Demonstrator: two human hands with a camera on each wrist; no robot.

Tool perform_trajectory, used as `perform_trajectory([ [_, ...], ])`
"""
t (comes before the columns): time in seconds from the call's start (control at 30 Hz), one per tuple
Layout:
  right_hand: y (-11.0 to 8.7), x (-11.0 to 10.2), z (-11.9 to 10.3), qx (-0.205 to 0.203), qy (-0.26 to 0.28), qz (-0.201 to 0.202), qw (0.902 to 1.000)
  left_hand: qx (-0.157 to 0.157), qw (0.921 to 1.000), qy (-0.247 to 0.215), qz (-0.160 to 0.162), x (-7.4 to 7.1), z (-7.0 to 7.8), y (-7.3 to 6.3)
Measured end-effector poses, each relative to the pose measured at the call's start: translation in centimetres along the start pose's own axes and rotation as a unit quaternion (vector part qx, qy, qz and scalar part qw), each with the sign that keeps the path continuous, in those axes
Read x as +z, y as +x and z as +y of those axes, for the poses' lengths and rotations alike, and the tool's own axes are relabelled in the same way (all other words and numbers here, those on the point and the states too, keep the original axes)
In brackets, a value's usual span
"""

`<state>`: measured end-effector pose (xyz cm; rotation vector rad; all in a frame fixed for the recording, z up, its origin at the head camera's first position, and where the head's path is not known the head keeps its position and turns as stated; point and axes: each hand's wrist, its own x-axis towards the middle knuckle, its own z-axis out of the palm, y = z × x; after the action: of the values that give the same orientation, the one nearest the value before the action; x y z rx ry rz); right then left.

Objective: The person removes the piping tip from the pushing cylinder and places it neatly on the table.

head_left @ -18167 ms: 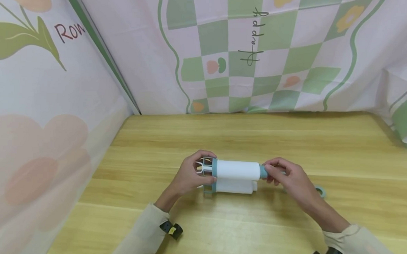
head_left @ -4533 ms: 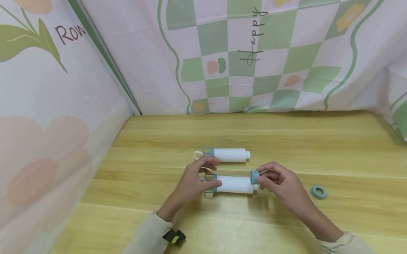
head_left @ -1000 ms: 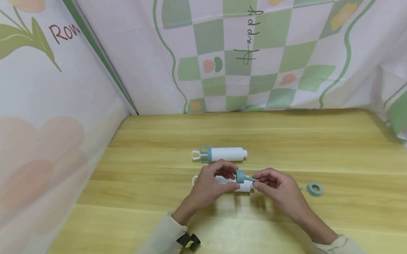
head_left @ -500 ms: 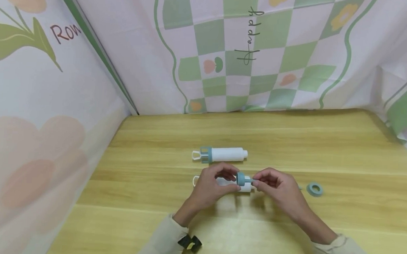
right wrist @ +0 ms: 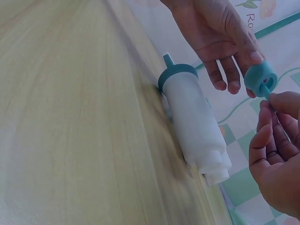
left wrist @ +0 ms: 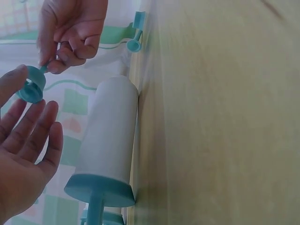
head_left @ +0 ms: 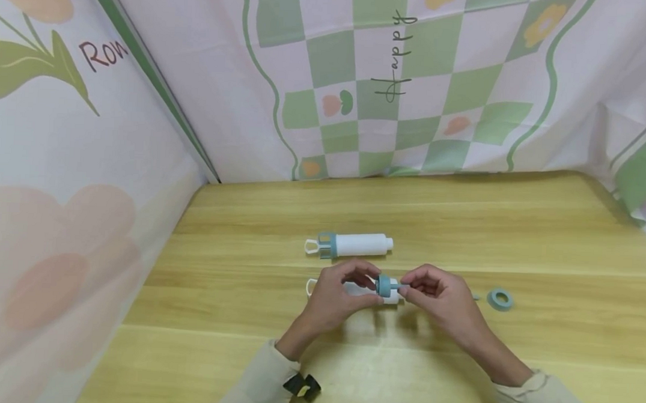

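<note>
My left hand (head_left: 335, 293) pinches a small teal cap (head_left: 384, 286) between thumb and fingertips, held up over the nearer white cylinder (right wrist: 192, 117). In my right hand (head_left: 440, 295), thumb and fingertips pinch a thin teal stem (right wrist: 265, 90), whose end enters the round hole of the cap in the right wrist view. The cap's open wide side faces left, toward my left palm. That nearer cylinder lies on its side, with a teal collar (right wrist: 178, 75) and a narrow white neck at its other end; my left hand hides part of it in the head view.
Farther back lies a second white cylinder (head_left: 361, 244) with a teal frame (head_left: 327, 245) and a white loop handle (head_left: 311, 246). A teal ring (head_left: 492, 301) rests at the right, with a small teal tip (head_left: 476, 298) showing beside my right hand. Printed curtains border the wooden table (head_left: 240, 354).
Earlier both hands held a cylinder with a teal end piece; later it lay at the back and my right hand held the cap. In the last second, the cap has shifted slightly right along the stem.
</note>
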<state>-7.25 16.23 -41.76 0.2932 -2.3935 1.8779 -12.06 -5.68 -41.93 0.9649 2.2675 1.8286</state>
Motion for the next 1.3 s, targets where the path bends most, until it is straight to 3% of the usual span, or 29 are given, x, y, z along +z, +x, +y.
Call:
perform_trajectory([
  [0.23, 0.00, -0.01, 0.09, -0.001, 0.001, 0.002, 1.0000, 0.000, 0.9999, -0.011, -0.001, 0.16, -0.18, -0.05],
  [1.0, 0.07, 0.07, -0.14, -0.008, 0.018, -0.007, 0.9998, -0.015, 0.9996, 0.019, 0.011, 0.55, -0.01, -0.25],
  [1.3, 0.05, 0.43, -0.07, 0.000, 0.023, -0.009, 0.9997, -0.052, 0.9985, 0.000, 0.016, 0.69, 0.31, -0.24],
])
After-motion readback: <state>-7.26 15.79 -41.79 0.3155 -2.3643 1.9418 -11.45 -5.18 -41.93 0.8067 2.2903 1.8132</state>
